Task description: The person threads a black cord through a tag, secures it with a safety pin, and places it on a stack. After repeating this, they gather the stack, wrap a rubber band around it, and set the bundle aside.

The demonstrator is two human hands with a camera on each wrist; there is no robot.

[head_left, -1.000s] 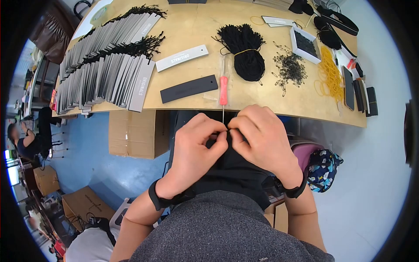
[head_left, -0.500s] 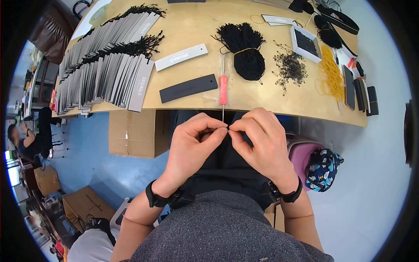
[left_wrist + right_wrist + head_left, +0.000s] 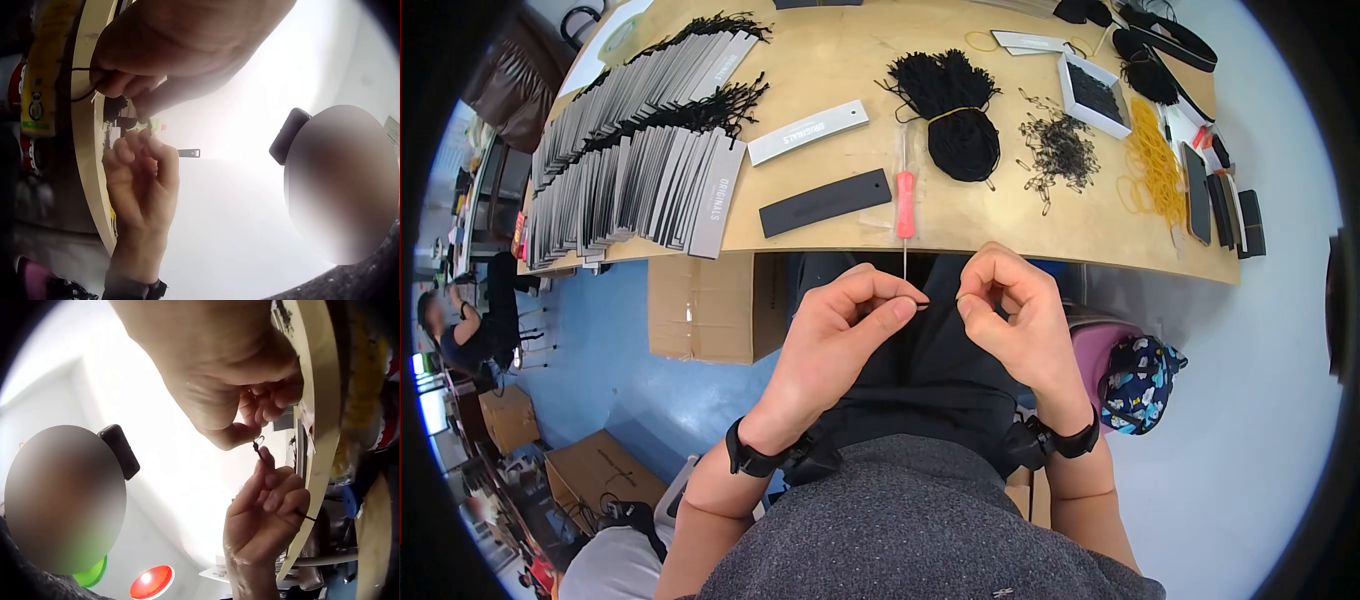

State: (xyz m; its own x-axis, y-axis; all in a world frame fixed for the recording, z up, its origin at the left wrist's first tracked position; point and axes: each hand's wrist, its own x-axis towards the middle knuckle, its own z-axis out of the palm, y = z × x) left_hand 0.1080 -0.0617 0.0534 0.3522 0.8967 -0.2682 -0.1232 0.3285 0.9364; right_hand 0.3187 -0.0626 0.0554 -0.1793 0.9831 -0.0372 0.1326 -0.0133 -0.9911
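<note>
In the head view the left hand [image 3: 830,335] pinches a dark cord between thumb and index finger over the lap. The right wrist view shows this black cord [image 3: 257,450] sticking up from the left fingertips, with a tiny thin loop at its tip. A strand of the same dark cord [image 3: 81,70] bows out of the left hand in the left wrist view. Beside it, a short gap away, the right hand [image 3: 1015,310] has curled fingers with thumb and index tips together. The thin loop lies right at the right thumb tip; I cannot tell whether that hand grips it.
On the table [image 3: 830,240] lie a red-handled tool [image 3: 905,205], a black tag [image 3: 825,203], a white tag [image 3: 810,132], a black cord bundle [image 3: 962,145], loose dark safety pins [image 3: 1060,155], yellow rubber bands [image 3: 1155,165] and rows of corded grey tags [image 3: 640,190]. A white box [image 3: 1095,95] holds dark pieces.
The fingertips of both hands met closely before; now the right hand has drawn away to the right, leaving a gap. The left hand keeps its pinch in nearly the same place.
</note>
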